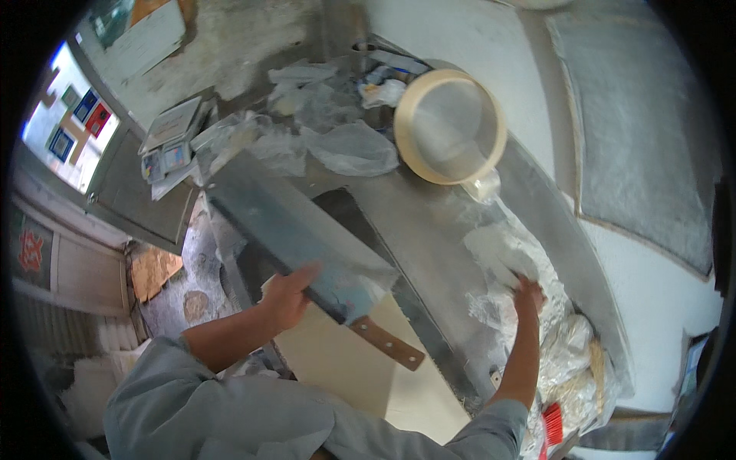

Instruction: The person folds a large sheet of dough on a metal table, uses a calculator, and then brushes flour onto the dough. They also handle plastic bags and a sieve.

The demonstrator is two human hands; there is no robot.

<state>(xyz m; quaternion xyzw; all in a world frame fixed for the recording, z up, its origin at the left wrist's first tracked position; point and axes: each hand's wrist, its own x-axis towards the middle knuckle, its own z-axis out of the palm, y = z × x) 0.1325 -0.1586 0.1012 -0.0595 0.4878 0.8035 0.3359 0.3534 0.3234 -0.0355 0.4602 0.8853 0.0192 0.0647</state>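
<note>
A large knife [307,238] with a long, broad metal blade and a riveted wooden handle [387,343] lies tilted across the middle of the view. My left hand [287,297] is closed on the blade's long near edge, not on the handle. Under the handle end is a smooth, pale cream slab or sheet [337,345]. On the right, my right hand [527,295] reaches into a heap of white flour [517,257]. Its fingertips are partly hidden there, so I cannot make out whether they grip any.
A round sieve [451,126] with a pale rim stands beyond the flour on the metal worktop [414,207]. Crumpled plastic bags [345,146] and a scale [172,138] sit at the back. Near my right arm are a bulging clear bag [567,353] and a red brush [552,424].
</note>
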